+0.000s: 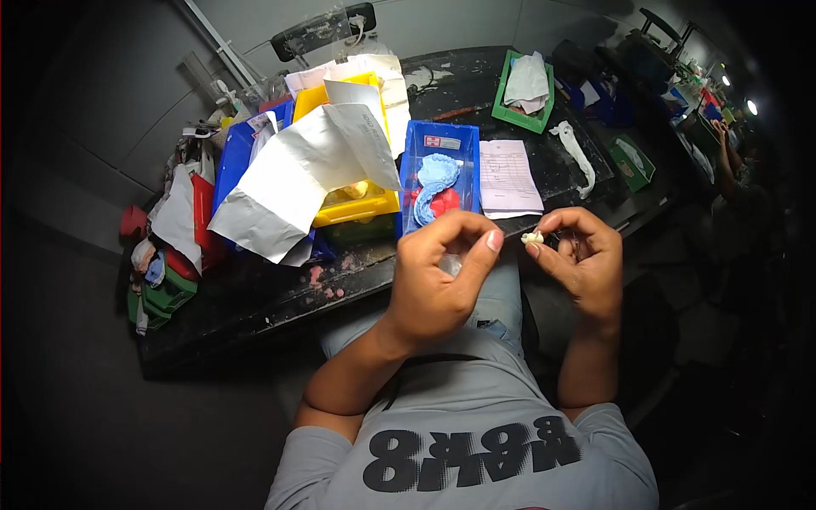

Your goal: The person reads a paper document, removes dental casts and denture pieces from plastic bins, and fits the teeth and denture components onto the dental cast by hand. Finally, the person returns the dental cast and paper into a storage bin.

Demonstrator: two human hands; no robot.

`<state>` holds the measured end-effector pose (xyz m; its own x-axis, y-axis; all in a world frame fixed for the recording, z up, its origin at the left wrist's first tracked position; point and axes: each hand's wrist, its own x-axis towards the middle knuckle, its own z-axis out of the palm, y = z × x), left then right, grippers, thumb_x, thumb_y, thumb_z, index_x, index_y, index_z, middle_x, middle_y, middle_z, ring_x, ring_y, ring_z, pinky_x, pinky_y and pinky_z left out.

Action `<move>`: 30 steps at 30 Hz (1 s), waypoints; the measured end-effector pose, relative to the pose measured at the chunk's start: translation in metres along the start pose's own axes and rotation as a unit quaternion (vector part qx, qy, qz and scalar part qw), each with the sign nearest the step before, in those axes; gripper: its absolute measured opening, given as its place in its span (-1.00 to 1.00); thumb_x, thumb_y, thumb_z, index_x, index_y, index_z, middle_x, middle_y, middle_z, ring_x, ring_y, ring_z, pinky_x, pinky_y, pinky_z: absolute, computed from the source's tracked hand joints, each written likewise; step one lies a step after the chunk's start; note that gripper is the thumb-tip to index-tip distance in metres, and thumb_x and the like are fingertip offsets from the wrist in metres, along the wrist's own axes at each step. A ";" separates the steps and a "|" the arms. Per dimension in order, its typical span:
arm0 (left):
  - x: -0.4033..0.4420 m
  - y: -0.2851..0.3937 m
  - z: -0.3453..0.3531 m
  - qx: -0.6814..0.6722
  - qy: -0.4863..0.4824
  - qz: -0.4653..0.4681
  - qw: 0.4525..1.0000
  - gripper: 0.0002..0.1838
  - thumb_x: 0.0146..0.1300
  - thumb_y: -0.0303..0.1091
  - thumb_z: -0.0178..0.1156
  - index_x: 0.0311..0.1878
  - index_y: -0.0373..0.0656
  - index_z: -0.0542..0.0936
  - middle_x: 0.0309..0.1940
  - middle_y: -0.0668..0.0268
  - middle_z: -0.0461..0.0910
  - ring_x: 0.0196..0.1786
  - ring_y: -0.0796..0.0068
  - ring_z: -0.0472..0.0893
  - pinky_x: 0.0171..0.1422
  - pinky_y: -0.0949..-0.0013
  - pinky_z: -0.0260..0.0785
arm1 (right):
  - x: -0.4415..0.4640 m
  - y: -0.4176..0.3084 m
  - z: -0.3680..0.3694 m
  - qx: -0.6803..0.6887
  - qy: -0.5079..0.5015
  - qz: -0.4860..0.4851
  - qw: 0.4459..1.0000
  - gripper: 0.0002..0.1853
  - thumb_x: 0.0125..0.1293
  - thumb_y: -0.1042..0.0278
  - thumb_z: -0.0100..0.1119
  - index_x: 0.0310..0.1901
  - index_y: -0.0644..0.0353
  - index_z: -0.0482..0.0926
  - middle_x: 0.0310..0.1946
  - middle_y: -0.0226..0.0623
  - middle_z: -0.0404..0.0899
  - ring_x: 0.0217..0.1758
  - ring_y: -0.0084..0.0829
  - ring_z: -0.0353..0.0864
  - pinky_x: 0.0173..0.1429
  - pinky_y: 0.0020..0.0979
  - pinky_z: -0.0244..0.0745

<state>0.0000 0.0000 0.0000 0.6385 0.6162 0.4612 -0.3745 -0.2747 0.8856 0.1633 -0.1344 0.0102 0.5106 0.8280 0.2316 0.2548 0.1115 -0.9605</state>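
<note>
My right hand [588,265] pinches a small cream-coloured piece [533,238], tooth-like in look, between thumb and fingers. Just left of it, my left hand [444,276] is closed, thumb tip against the bent index finger. Something pale and translucent [451,264] shows in the gap behind that thumb; what it is I cannot make out. Beyond my left hand stands a blue bin [440,133], holding a light blue dental impression [438,170] and a red piece [445,201].
A yellow bin [357,211] under crumpled white paper [285,183] stands left on the black table [246,316]. A written slip [508,177] lies right of the blue bin. Farther back is a green tray [500,110] with papers. Another person's arm [725,157] shows at far right.
</note>
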 end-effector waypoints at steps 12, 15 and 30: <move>-0.003 0.022 -0.037 -0.080 0.175 0.292 0.937 -0.60 0.08 -0.48 0.04 0.03 -0.39 0.46 -0.08 0.04 0.42 -0.21 0.34 0.47 -0.06 0.30 0.40 | 0.099 0.015 0.037 -0.098 0.001 -0.098 0.990 -0.71 0.19 0.47 0.46 -0.06 0.32 0.68 -0.23 -0.29 0.73 -0.28 -0.64 0.65 -0.19 -0.50 0.59; -0.003 0.023 -0.040 -0.066 0.184 0.298 0.934 -0.55 -0.02 -0.48 0.05 0.02 -0.39 0.45 -0.07 0.05 0.40 -0.21 0.33 0.47 -0.01 0.27 0.39 | 0.102 0.010 0.038 -0.158 0.032 -0.080 0.984 -0.66 0.17 0.42 0.46 -0.01 0.28 0.68 -0.19 -0.23 0.75 -0.22 -0.53 0.71 -0.10 -0.45 0.62; 0.045 -0.066 -0.004 0.359 0.004 0.180 0.916 -0.67 0.07 -0.75 0.13 -0.05 -0.34 0.57 0.04 -0.03 0.57 0.23 -0.08 0.52 0.46 -0.02 0.29 | 0.115 0.091 -0.090 -0.334 0.204 0.062 0.918 -0.69 0.12 0.57 0.41 -0.05 0.24 0.71 -0.21 -0.13 0.76 -0.15 -0.23 0.79 0.01 -0.31 0.63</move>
<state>0.0503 0.0489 -0.0377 0.5546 0.3948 0.7325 -0.0191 -0.8740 0.4855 0.3188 -0.0787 -0.0368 0.8000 0.5214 0.2969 0.5516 -0.4444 -0.7059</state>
